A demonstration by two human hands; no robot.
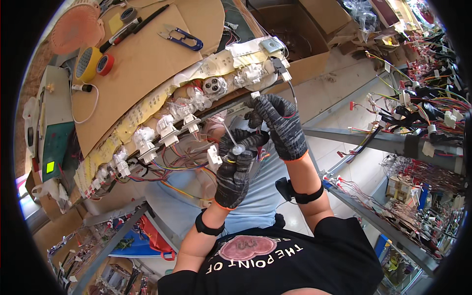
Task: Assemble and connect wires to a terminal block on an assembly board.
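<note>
My left hand (pixel 233 179), in a dark grey knit glove with an orange cuff, is closed in front of my lap. From its fingers rises a thin white cable tie (pixel 229 132) with a round pale head. Dark wrapped wires run between both hands, partly hidden by the fingers. My right hand (pixel 282 125), gloved alike, is slightly higher and curled around the wire bundle. A small white connector (pixel 255 94) shows at its fingertips. Beside my left hand hangs a white plug housing (pixel 214 157) with coloured wires.
White connectors (pixel 167 132) line the edge of a curved board with yellow paper strips (pixel 142 112). On the cardboard sheet (pixel 147 64) lie blue thread snips (pixel 183 38), tape rolls (pixel 87 64) and a marker (pixel 119 35). Wire harnesses (pixel 418 98) hang on metal racks at right.
</note>
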